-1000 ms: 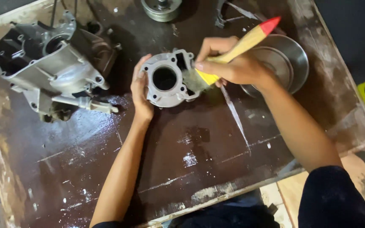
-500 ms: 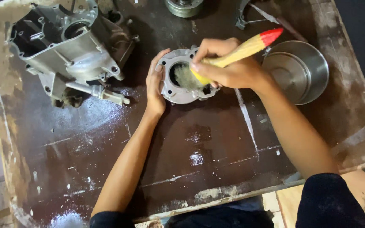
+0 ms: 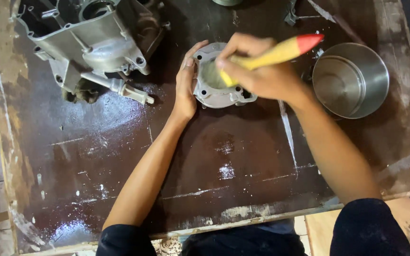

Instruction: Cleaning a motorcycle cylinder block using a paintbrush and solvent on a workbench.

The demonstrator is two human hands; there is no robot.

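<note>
Two bare hands work at a grey metal engine cylinder (image 3: 217,83) lying near the middle of the wet, dark worktable (image 3: 119,156). The left hand (image 3: 186,87) lies flat against the cylinder's left side, fingers open, steadying it without gripping. The right hand (image 3: 259,73) is closed around a yellow, red-tipped brush (image 3: 274,54) whose bristles dip into the bore. Brushing the bore looks to be the step in hand; the next stroke calls for that steadying palm. To the far left sits a crankcase (image 3: 91,42); to the right stands a steel bowl (image 3: 352,80).
</note>
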